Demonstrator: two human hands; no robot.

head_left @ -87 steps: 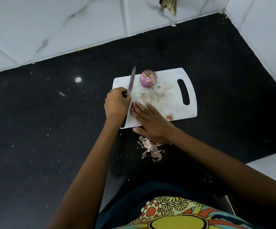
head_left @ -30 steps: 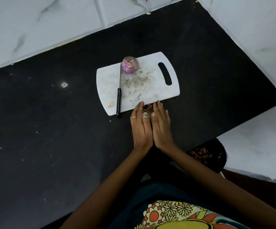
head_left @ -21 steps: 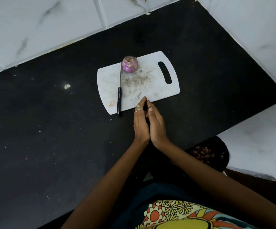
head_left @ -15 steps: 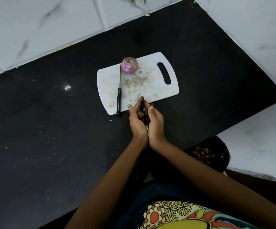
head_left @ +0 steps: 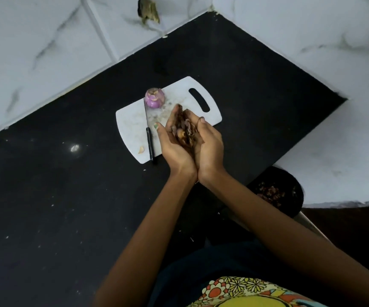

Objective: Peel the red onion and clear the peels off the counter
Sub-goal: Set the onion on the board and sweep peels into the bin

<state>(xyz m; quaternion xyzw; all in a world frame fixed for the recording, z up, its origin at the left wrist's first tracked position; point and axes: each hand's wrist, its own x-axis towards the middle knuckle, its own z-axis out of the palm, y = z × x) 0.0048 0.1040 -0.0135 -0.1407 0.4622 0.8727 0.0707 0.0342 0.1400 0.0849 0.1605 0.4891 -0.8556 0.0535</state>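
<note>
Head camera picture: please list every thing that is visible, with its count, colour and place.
Red onion: one, purple, far edge of the cutting board, beside the knife tip.
Cutting board: one, white with a handle slot, on the black counter.
Knife: one, steel blade and black handle, lying on the board's left part.
Onion peels: a handful, brown, cupped between both hands.
Small peel piece: one, pale, near the board's near corner.
Counter: one, black, speckled with crumbs.
Wall tiles: white marble pattern, behind and right of the counter.
Bin: one, black, holding peels, below the counter edge at right.
Left hand: one, holds peels.
Right hand: one, holds peels.
</note>
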